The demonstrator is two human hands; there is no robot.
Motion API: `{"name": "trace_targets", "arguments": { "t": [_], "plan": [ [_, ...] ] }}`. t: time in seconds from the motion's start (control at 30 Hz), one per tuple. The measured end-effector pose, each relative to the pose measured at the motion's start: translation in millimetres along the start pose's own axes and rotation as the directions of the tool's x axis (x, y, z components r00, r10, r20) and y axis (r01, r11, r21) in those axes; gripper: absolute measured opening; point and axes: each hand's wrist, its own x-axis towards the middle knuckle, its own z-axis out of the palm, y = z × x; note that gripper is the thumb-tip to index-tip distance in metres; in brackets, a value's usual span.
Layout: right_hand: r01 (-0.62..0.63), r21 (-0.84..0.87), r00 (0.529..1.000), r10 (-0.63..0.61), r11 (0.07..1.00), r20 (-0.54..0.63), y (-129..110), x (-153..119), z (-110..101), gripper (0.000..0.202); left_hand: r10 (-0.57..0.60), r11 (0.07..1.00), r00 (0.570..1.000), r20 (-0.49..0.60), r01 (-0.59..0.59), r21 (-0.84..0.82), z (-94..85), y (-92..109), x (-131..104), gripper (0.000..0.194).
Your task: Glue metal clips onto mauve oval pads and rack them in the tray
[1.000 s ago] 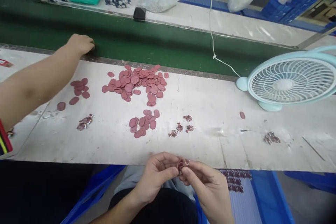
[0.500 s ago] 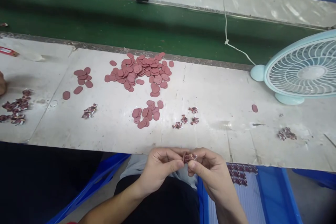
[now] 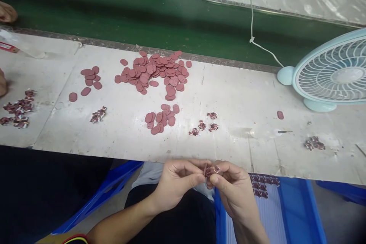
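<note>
Just in front of the table edge, my left hand [image 3: 181,179] pinches a reddish-brown oval disc [image 3: 205,170], held on edge. My right hand [image 3: 233,185] is closed on a small brown figurine [image 3: 213,170] with white and yellowish markings; its exact kind is too small to tell. Disc and figurine meet between my fingertips. Beyond my hands lie a small group of loose oval discs [image 3: 160,120] and several similar figurines [image 3: 202,125]. A larger pile of discs [image 3: 154,70] spreads farther back.
A pale blue fan [image 3: 340,76] stands at the right, its white cord [image 3: 252,15] running upward. Below the table at my right, a blue tray [image 3: 300,209] holds rows of figurines [image 3: 261,185]. Another person's hand [image 3: 6,12] is at the far left, near a green belt [image 3: 94,11].
The view has tilted slightly, so table items appear higher. My hands keep the disc and figurine together, shifted slightly right in view. Another person's hand has appeared at upper left.
</note>
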Motion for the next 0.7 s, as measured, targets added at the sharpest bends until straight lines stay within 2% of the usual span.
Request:
{"name": "trace_targets", "arguments": {
  "t": [0.17,0.43,0.6,0.67,0.7],
  "plan": [
    [0.023,-0.008,1.0,-0.023,1.0,-0.004,3.3,-2.7,-0.2,0.007,0.02,1.0,0.999,0.028,-0.02,-0.003,1.1,0.0,-2.5,0.007],
    [0.028,-0.02,0.999,-0.029,0.999,-0.028,4.9,-6.5,2.1,0.006,-0.012,1.0,1.0,0.006,0.012,-0.002,0.9,0.0,-2.0,0.004],
    [0.017,-0.036,0.99,-0.022,0.999,-0.143,9.0,-8.4,2.3,0.01,0.019,0.998,1.0,-0.006,-0.019,0.052,0.1,-6.3,-1.3,0.005],
    [0.025,-0.027,0.97,-0.031,0.999,-0.242,8.4,-14.6,-10.8,0.014,0.07,0.982,0.998,0.006,-0.07,0.176,-9.2,-2.3,-0.8,0.016],
    [0.032,-0.023,0.946,-0.038,0.999,-0.321,7.3,-19.7,-22.0,0.016,0.133,0.949,0.991,-0.001,-0.127,0.288,-17.3,3.1,0.3,0.02]
  ]
}}
